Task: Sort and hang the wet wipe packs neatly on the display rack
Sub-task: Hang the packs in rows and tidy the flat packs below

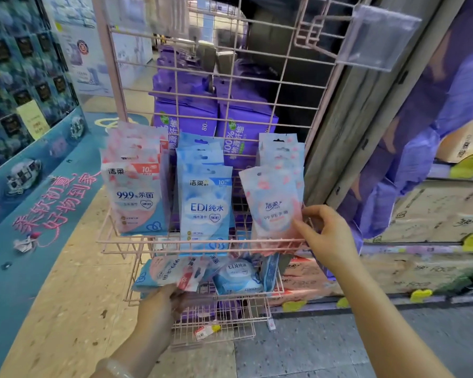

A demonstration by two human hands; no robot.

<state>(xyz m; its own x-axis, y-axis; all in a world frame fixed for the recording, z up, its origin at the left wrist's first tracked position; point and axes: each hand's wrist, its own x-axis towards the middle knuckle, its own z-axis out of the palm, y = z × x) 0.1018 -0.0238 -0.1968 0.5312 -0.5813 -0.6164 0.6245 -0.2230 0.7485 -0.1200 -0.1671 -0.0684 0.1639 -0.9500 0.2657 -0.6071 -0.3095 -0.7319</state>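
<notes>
A person's left hand [159,304] grasps a fan of loose wet wipe packs [172,271] at the lower basket [276,291], while the right hand [325,236] has its fingers [302,227] pinching a tilted pink pack [273,211] on the pink display rack [230,85]. Hanging appears under way; next, straighten that pack on its hook.

Blue pack [206,211] reads "EDI纯水"; pink pack [135,197] "99.9%杀菌".

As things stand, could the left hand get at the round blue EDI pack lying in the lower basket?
Probably yes, once freed. The left hand grips pink packs at the wire basket front, and the EDI pack lies uncovered just beside it, nothing between.
</notes>
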